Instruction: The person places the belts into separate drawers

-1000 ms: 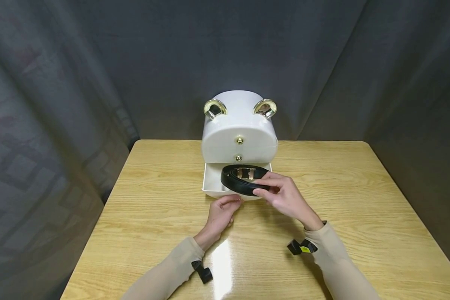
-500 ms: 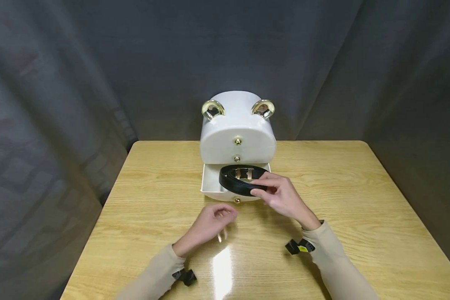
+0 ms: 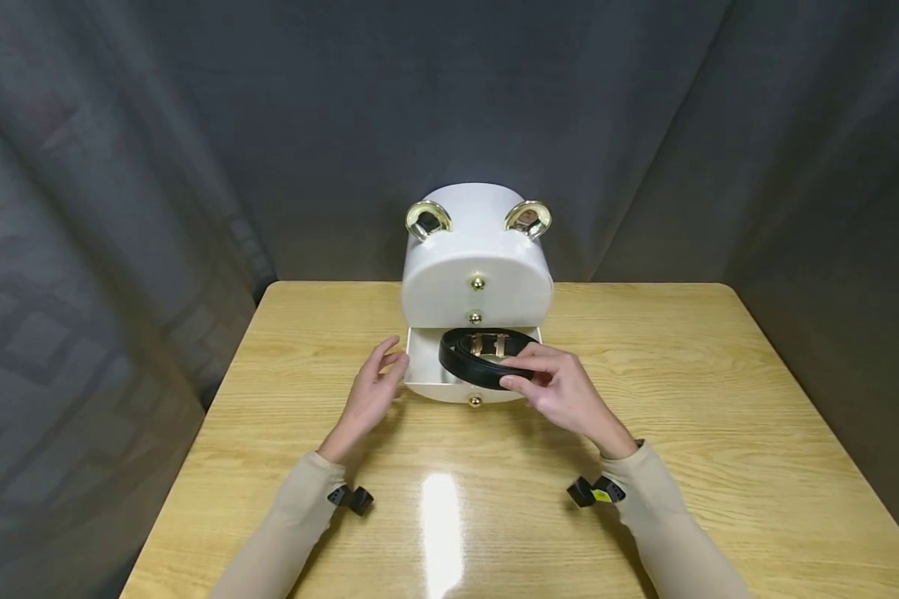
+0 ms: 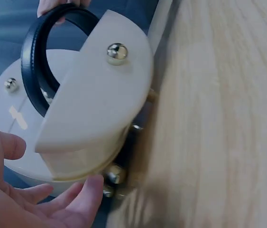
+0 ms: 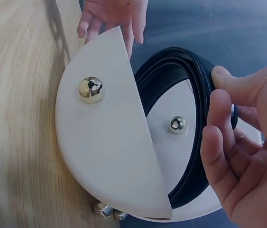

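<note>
A coiled black belt (image 3: 470, 368) with a gold-toned buckle is tilted in the open lower drawer (image 3: 429, 388) of a white rounded box (image 3: 479, 249). My right hand (image 3: 567, 393) pinches the coil's near right side between thumb and fingers, as the right wrist view also shows with the belt (image 5: 200, 142). At the drawer's left side is my left hand (image 3: 372, 389), fingers spread and loosely bent, holding nothing. In the left wrist view its fingertips (image 4: 94, 186) come right up to the drawer's side. A gold knob (image 3: 475, 401) sits on the drawer front.
Two gold ear-shaped rings (image 3: 429, 220) top the box, and two more gold knobs (image 3: 478, 283) sit on its face. Beneath it is a wooden table (image 3: 644, 358), with a dark grey curtain (image 3: 449, 91) behind. Small gold feet (image 5: 103, 209) show under the box.
My left hand has let go of the drawer knob, drawn back, and moved up and left to the drawer's left side. The right hand still holds the belt in nearly the same spot.
</note>
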The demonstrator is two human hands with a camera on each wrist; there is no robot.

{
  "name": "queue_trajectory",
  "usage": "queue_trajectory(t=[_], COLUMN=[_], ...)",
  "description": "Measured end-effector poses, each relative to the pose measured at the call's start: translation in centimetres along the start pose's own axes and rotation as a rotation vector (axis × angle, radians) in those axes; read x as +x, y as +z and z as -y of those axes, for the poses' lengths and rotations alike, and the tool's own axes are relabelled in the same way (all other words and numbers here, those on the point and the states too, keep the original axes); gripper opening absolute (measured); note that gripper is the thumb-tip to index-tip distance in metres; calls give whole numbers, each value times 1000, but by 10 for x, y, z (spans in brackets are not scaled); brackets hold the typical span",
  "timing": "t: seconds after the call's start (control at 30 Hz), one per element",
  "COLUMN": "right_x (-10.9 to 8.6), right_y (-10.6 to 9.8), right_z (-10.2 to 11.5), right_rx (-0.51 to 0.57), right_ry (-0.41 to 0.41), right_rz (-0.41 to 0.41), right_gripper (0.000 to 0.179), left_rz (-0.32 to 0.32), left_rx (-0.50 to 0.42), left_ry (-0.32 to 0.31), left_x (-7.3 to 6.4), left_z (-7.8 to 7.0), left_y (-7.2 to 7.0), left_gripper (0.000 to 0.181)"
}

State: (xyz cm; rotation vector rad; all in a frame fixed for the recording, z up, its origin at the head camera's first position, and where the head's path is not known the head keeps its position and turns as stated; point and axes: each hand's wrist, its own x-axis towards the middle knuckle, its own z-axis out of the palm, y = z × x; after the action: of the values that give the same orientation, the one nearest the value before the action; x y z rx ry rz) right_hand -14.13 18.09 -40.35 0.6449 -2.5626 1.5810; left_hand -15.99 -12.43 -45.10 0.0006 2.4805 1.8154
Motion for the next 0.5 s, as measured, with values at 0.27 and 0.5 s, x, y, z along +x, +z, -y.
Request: queue_trajectory(t=[0.27,0.5], right_x=[3,5], right_y=[2,5], right_z=[-2,-5], right_rx=[-2,7], right_ry=[5,2], right_rz=[-2,-4], right_gripper=[21,23], left_rz=[97,128], left_rx=[-138,-169], left_ry=[-29,-43], left_x=[6,7], left_z=[9,13], left_y=[6,6], left_gripper=[59,59])
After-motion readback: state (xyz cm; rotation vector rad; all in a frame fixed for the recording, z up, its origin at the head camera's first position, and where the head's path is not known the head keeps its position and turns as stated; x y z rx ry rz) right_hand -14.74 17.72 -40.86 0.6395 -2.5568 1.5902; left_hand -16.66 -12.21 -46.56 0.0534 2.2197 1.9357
